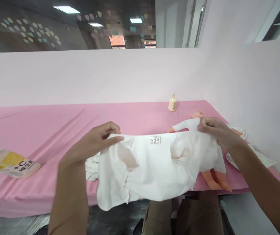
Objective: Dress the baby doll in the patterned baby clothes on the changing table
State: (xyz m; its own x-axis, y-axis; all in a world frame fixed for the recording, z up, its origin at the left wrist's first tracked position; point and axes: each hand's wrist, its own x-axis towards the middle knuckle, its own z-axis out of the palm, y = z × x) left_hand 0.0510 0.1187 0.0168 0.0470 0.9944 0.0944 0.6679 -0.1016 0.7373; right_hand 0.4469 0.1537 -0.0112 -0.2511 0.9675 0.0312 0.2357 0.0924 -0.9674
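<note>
I hold a small white garment (pixel 154 169) stretched out between both hands, above the front edge of a pink-covered table (pixel 56 127). My left hand (pixel 95 140) pinches its top left edge, thumb and fingers closed on the cloth. My right hand (pixel 215 130) grips the top right edge the same way. A small label (pixel 154 140) shows at the middle of the top hem. Behind the garment lies a baby doll (pixel 191 124) in a white top, its orange legs (pixel 215 181) sticking out below the cloth.
A cream bottle (pixel 172 102) stands at the back of the table near the wall. A yellow and white packet (pixel 10 163) lies at the left. More white cloth (pixel 92 166) sits under the garment's left side; printed white fabric (pixel 252 156) lies at the right by the wall.
</note>
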